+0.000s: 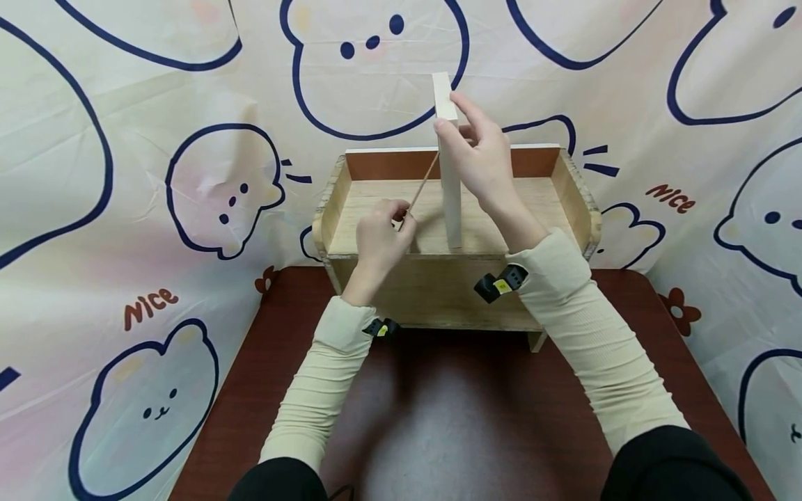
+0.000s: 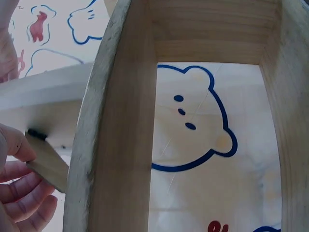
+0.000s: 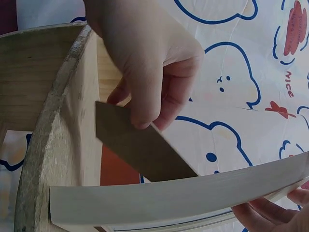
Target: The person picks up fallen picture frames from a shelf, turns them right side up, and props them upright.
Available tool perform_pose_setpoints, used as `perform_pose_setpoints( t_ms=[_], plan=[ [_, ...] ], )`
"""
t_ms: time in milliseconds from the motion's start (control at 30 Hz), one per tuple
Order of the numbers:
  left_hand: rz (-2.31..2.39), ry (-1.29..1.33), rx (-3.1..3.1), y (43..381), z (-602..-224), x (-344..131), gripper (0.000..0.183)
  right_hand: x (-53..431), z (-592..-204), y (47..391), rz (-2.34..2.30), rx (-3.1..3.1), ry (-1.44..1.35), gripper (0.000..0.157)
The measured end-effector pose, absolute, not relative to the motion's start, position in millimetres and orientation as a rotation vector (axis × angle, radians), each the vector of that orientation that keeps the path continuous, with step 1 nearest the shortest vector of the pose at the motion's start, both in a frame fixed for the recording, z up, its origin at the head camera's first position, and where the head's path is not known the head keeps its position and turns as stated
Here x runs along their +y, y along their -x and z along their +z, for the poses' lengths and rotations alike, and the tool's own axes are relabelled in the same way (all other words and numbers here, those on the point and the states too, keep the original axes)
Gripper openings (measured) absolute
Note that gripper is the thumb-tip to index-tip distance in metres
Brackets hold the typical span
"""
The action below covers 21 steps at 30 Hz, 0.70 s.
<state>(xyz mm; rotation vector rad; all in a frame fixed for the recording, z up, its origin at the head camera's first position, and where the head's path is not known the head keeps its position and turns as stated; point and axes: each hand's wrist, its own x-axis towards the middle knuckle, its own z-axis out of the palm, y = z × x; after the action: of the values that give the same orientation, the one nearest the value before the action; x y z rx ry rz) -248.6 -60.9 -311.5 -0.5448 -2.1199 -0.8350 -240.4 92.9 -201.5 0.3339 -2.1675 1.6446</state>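
A white picture frame [image 1: 450, 174] stands edge-on over the top of a small wooden shelf [image 1: 583, 202], its lower end near the front edge. My right hand [image 1: 482, 149] grips the upper part, thumb and index finger on its sides. From the frame's back slants a thin brown stand leg [image 2: 50, 169], with a small black hinge [image 2: 37, 134] at one end. Thumb and fingers of my left hand [image 1: 385, 229] pinch this leg. In the right wrist view the leg [image 3: 140, 147] lies between the left hand and the frame's white edge [image 3: 169, 200].
The shelf has raised side walls, a reddish-brown back strip [image 1: 391, 165] and an open compartment [image 2: 212, 34] below. It stands on a dark red-brown table [image 1: 269, 390]. Behind and beside hangs a pale cloth [image 1: 144, 90] with blue bear outlines.
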Motion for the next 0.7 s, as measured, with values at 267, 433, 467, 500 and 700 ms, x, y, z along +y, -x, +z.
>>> perform_pose_setpoints(
  t_ms=[267,433,467,500,700],
  plan=[
    [-0.86,0.51,-2.071,252.2,-307.9,-71.4,0.012,92.2,-202.3,241.3,1.645,-2.149,-0.354,0.048],
    [-0.866,0.513,-2.065,253.2,-308.1,-72.7,0.012,91.0,-201.3,240.7,1.636,-2.167,-0.379,0.049],
    [-0.868,0.512,-2.063,253.6,-308.3,-72.9,0.011,90.6,-201.1,240.6,1.634,-2.173,-0.384,0.049],
    [-0.871,0.512,-2.061,253.7,-308.3,-73.2,0.011,90.1,-200.8,240.7,1.631,-2.178,-0.39,0.049],
    [-0.867,0.508,-2.053,253.9,-310.0,-76.3,0.01,85.4,-199.9,241.6,1.577,-2.225,-0.399,0.05]
  ],
)
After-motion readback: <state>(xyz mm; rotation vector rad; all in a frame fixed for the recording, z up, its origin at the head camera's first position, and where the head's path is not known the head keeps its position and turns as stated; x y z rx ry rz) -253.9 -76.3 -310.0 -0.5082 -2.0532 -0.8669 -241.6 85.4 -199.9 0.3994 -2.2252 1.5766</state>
